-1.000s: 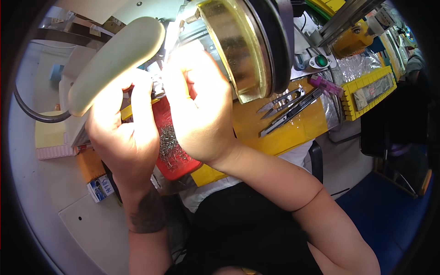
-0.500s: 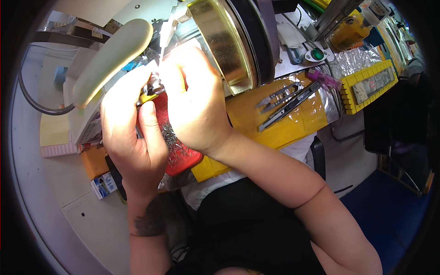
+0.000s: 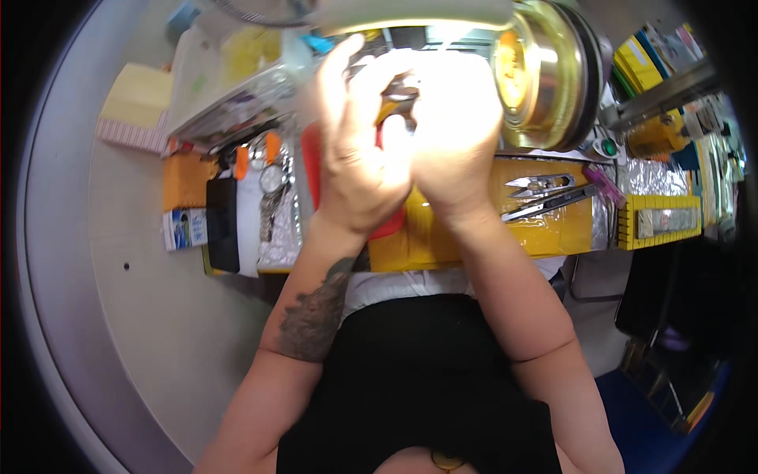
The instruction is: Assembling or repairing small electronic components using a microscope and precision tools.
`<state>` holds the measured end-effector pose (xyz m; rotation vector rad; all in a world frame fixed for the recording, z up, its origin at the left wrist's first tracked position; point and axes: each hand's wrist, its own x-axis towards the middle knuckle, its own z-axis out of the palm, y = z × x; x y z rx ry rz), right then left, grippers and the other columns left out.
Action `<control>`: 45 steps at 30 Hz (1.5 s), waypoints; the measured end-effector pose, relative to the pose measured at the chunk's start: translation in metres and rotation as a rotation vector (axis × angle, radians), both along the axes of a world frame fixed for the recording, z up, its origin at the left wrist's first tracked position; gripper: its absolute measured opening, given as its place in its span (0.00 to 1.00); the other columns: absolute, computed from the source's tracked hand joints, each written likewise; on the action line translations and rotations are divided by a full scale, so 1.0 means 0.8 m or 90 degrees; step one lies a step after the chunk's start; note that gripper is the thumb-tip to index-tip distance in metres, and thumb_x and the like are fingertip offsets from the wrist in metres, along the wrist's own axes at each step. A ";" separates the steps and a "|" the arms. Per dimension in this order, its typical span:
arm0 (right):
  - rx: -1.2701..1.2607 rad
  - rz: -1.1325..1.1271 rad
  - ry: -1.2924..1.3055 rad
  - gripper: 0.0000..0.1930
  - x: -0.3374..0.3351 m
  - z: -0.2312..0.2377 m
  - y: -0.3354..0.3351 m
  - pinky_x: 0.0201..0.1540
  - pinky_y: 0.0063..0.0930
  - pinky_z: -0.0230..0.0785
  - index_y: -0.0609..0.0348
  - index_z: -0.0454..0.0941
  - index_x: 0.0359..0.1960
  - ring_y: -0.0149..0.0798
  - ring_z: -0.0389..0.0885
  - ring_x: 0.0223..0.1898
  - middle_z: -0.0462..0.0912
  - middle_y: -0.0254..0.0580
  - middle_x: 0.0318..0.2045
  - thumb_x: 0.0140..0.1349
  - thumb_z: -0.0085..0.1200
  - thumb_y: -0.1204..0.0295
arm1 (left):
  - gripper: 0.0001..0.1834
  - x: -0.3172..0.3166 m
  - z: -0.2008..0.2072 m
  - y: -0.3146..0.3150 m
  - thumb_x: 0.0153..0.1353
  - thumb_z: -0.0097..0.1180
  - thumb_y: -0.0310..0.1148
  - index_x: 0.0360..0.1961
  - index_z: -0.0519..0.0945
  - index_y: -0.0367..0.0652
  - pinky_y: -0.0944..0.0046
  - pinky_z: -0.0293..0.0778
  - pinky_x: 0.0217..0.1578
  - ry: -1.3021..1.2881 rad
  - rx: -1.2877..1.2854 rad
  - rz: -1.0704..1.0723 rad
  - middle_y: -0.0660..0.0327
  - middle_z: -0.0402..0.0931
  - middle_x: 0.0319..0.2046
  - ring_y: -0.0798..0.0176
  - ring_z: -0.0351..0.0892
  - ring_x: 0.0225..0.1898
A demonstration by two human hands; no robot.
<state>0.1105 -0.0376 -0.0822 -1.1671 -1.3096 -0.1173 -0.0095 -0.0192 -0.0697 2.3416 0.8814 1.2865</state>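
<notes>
My left hand [image 3: 359, 170] and my right hand [image 3: 458, 138] are close together under bright lamp light. Between their fingers shows a small shiny metal piece [image 3: 401, 93], partly hidden, with a bit of yellow beside it. My left hand closes on this piece with one finger raised. My right hand is curled against it, its fingers washed out by glare; what it holds is hidden. A red tray [image 3: 310, 154] lies under the hands, mostly covered by them.
A pale lamp [image 3: 418, 14] hangs above the hands, beside a round gold-coloured drum [image 3: 549, 79]. Thread snips [image 3: 545, 184] and a cutter knife [image 3: 553, 203] lie at right on a yellow sheet [image 3: 474, 249]. Watches [image 3: 272, 180] and a black phone [image 3: 222, 225] lie left.
The view has turned and shifted, so the hands now appear further right and the watches and clear bin come into sight. A left finger now rises away from the small piece. Both hands stay together.
</notes>
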 end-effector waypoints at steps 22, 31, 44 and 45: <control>-0.383 0.460 0.436 0.07 -0.092 0.007 -0.102 0.29 0.14 0.57 0.63 0.76 0.43 0.15 0.65 0.28 0.73 0.24 0.27 0.66 0.59 0.80 | 0.10 -0.277 -0.018 0.075 0.61 0.61 0.25 0.44 0.83 0.34 0.54 0.76 0.46 0.336 -0.087 0.370 0.49 0.83 0.41 0.46 0.82 0.46; -0.303 0.391 -0.089 0.26 -0.158 0.024 -0.038 0.35 0.40 0.71 0.62 0.72 0.56 0.50 0.76 0.30 0.73 0.48 0.33 0.53 0.59 0.84 | 0.10 -0.261 0.056 -0.012 0.55 0.66 0.22 0.39 0.85 0.36 0.61 0.73 0.38 0.270 -0.079 0.289 0.56 0.82 0.33 0.55 0.80 0.35; -0.513 0.485 0.248 0.10 -0.240 -0.017 0.003 0.29 0.41 0.70 0.60 0.74 0.41 0.55 0.81 0.27 0.79 0.53 0.26 0.58 0.56 0.79 | 0.13 -0.304 -0.033 -0.048 0.54 0.64 0.22 0.42 0.83 0.39 0.52 0.73 0.53 0.196 -0.062 0.329 0.54 0.80 0.43 0.44 0.77 0.48; -0.416 0.494 0.231 0.11 -0.240 -0.025 0.005 0.30 0.40 0.70 0.61 0.73 0.41 0.55 0.81 0.27 0.79 0.53 0.26 0.57 0.57 0.78 | 0.14 -0.298 -0.035 -0.047 0.53 0.65 0.23 0.43 0.82 0.39 0.51 0.71 0.56 0.223 -0.076 0.347 0.53 0.78 0.48 0.44 0.75 0.52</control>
